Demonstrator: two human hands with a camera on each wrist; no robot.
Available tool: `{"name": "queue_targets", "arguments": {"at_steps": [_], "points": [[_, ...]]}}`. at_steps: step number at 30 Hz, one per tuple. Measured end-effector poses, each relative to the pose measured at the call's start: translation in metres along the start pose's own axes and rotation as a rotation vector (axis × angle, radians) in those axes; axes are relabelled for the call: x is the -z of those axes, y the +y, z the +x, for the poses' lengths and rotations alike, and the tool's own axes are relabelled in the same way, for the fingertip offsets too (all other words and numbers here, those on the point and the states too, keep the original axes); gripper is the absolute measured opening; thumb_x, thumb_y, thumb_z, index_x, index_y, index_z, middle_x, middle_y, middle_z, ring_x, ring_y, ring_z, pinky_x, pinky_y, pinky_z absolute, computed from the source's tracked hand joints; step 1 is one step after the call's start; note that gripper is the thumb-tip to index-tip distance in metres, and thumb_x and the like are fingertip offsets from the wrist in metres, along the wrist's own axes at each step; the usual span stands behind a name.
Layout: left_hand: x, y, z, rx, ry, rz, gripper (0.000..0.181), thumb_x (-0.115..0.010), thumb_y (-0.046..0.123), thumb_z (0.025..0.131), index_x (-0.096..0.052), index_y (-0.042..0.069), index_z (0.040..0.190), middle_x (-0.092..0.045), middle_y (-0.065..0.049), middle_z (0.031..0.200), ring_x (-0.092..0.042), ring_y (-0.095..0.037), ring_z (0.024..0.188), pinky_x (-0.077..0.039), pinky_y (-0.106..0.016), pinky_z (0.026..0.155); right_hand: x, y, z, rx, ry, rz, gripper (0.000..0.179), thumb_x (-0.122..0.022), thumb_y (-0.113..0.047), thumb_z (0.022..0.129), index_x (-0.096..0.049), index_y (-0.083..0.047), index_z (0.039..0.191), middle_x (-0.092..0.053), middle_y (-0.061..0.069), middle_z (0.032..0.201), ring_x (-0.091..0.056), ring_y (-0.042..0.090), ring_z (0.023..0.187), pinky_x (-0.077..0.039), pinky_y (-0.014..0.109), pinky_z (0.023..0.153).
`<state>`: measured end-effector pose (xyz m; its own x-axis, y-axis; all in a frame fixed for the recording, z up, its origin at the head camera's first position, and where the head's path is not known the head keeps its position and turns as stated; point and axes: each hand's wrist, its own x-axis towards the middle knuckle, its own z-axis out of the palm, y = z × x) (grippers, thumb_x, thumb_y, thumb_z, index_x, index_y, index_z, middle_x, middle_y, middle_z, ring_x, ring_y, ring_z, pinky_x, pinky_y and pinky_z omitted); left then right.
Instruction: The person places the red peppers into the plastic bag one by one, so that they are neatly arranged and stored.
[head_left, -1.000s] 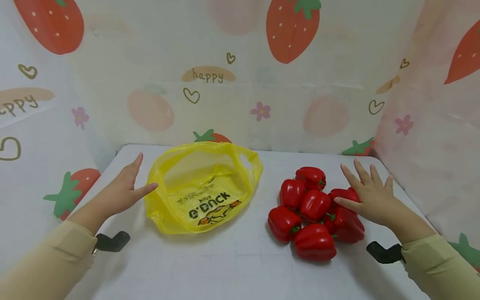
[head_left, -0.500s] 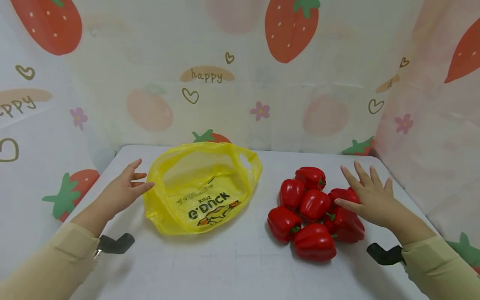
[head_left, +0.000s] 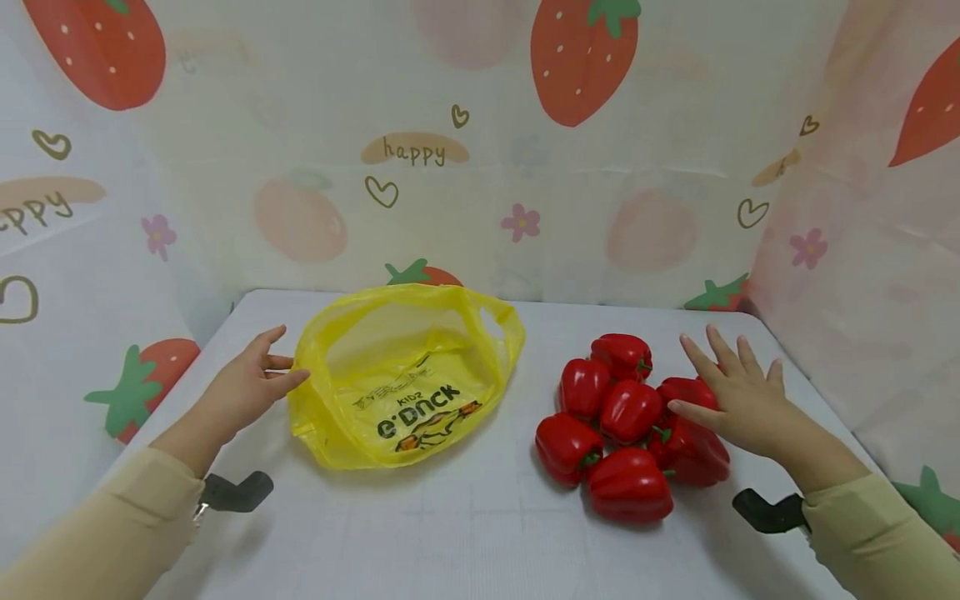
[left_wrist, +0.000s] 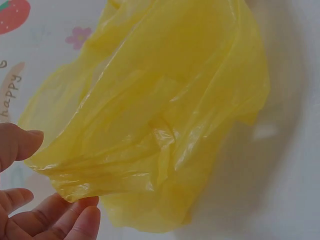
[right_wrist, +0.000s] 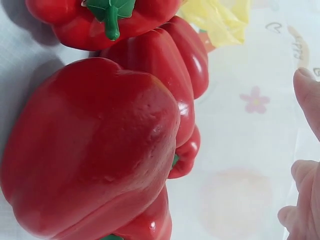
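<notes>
A yellow plastic bag (head_left: 420,392) with dark printing lies mouth open on the left half of the table. At its left edge is my left hand (head_left: 243,387), thumb and fingers parted; in the left wrist view the thumb (left_wrist: 22,142) and curved fingers (left_wrist: 55,217) stand on either side of the bag's edge, fingertips right at the plastic. Several red bell peppers (head_left: 630,411) with green stems are clustered on the right. Over the rightmost bell pepper (head_left: 697,454) my right hand (head_left: 750,408) hovers palm down, fingers spread, holding nothing.
Everything rests on a white table (head_left: 480,542). Cloth walls (head_left: 450,217) printed with strawberries enclose its back and sides. Black camera mounts (head_left: 238,492) stick out from both sleeves. The bell peppers touch one another in a tight cluster.
My left hand has turned and drawn its fingers in from a wide spread, its fingers now showing behind the bag's left edge. The right hand has barely moved; the bell peppers and bag stay put.
</notes>
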<state>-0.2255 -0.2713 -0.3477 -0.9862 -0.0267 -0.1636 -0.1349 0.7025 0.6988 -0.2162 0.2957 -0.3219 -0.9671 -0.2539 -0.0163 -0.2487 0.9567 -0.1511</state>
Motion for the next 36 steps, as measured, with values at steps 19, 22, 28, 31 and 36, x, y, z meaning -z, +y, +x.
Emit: {"name": "queue_targets", "arguments": {"at_steps": [19,22,28,31,36], "points": [[-0.008,-0.001,0.0,0.004,0.087,0.014,0.049,-0.056,0.03,0.091,-0.043,0.004,0.13,-0.054,-0.017,0.112,-0.058,-0.026,0.091,-0.05,-0.04,0.085,-0.003,0.0,0.0,0.009,-0.005,0.031,0.096,-0.053,-0.062,0.079,0.0,-0.02,0.147,0.006,0.024,0.149,0.01,0.053,0.13,0.009,0.077,0.088],[-0.01,0.0,0.0,0.016,0.095,0.001,0.043,-0.055,0.029,0.091,-0.047,0.004,0.126,-0.054,-0.017,0.111,-0.057,-0.026,0.092,-0.05,-0.04,0.085,-0.003,0.001,0.001,0.01,-0.004,0.03,0.096,-0.052,-0.064,0.079,-0.001,-0.02,0.147,0.007,0.024,0.149,0.01,0.053,0.13,0.008,0.077,0.089],[-0.012,0.001,-0.001,0.017,0.108,-0.022,0.035,-0.055,0.026,0.092,-0.05,0.003,0.118,-0.054,-0.015,0.107,-0.055,-0.025,0.09,-0.052,-0.037,0.082,-0.004,0.002,0.001,0.012,0.001,0.033,0.095,-0.055,-0.059,0.08,-0.001,-0.019,0.147,0.007,0.024,0.149,0.011,0.052,0.13,0.007,0.076,0.089],[-0.012,0.001,0.0,0.013,0.11,-0.034,0.032,-0.055,0.026,0.092,-0.051,0.003,0.115,-0.054,-0.015,0.107,-0.055,-0.025,0.089,-0.052,-0.036,0.082,-0.004,0.003,0.001,0.013,0.003,0.035,0.095,-0.055,-0.059,0.08,-0.001,-0.019,0.147,0.007,0.024,0.149,0.011,0.052,0.13,0.006,0.076,0.09],[-0.013,0.001,0.001,0.017,0.108,-0.04,0.031,-0.055,0.025,0.092,-0.051,0.003,0.113,-0.054,-0.014,0.106,-0.055,-0.025,0.089,-0.052,-0.036,0.082,-0.004,0.004,0.001,0.018,0.006,0.036,0.096,-0.054,-0.061,0.079,-0.001,-0.019,0.147,0.007,0.024,0.149,0.01,0.052,0.131,0.004,0.076,0.091]]}}
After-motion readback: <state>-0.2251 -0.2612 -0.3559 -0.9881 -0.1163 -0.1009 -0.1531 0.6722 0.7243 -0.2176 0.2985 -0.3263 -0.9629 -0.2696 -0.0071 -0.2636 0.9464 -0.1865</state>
